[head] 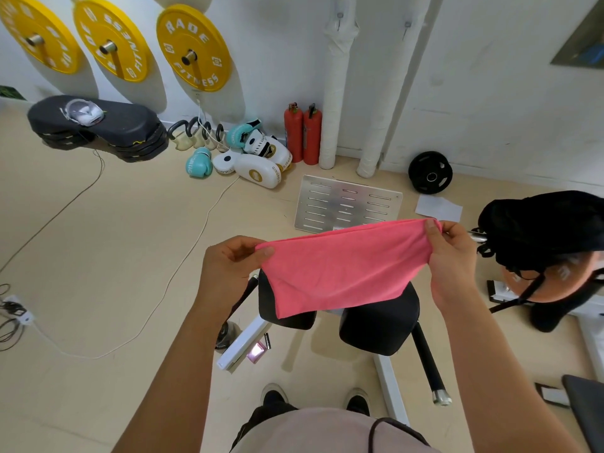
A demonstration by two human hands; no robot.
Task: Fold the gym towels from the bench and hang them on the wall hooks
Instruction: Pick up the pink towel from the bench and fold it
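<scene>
The left hand (228, 266) and right hand (452, 253) each pinched a top corner of a pink towel (340, 269), which was held up stretched between them and hung down over two black pads (379, 325) of a bench. The right corner sat higher than the left. Below, two shoes (274, 395) stood on the beige floor (98, 256). Three yellow plates (192, 47) hung on the white wall (490, 93). Against it stood two red extinguishers (302, 135), beside boxing gloves (199, 163) and white pads (258, 168). A metal panel (346, 204) lay on the floor, near a black plate (429, 173). A black bag (539, 230) sat at right.
</scene>
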